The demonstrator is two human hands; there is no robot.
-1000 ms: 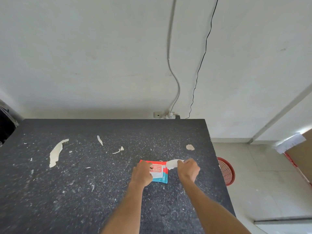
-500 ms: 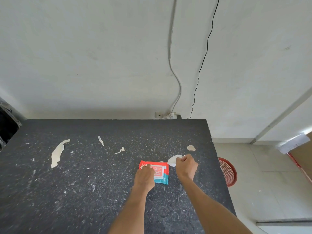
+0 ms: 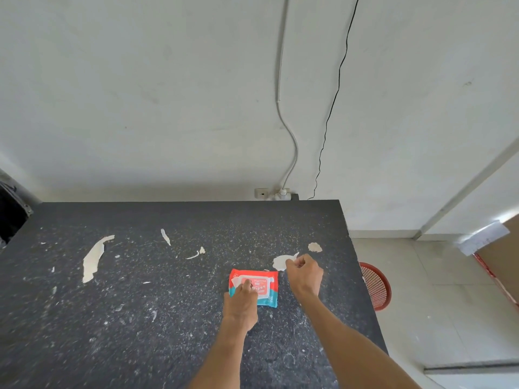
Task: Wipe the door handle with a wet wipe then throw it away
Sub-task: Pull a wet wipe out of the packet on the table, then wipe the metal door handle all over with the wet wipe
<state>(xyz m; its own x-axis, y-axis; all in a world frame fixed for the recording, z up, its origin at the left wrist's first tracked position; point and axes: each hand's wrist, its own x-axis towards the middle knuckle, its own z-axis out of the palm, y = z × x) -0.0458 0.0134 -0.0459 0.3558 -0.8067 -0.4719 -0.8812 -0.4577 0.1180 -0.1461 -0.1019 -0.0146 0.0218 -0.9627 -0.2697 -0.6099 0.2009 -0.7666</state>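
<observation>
A red and teal wet wipe pack (image 3: 265,290) lies flat on the dark speckled table (image 3: 140,304), right of centre. My left hand (image 3: 243,301) rests on the pack's near left part, its fingertips pressing on the label flap. My right hand (image 3: 304,273) is closed just right of the pack and pinches a white wet wipe (image 3: 281,262), which hangs clear of the pack above the table. No door handle is in view.
A red mesh basket (image 3: 377,287) stands on the tiled floor beyond the table's right edge. Pale chipped patches (image 3: 92,259) mark the tabletop. A wall socket with cables (image 3: 276,193) sits behind the table's far edge. A cardboard box (image 3: 502,254) stands at far right.
My right hand has drawn the wipe out of the pack and away to the right. My left hand has shifted on the pack, down onto the flap.
</observation>
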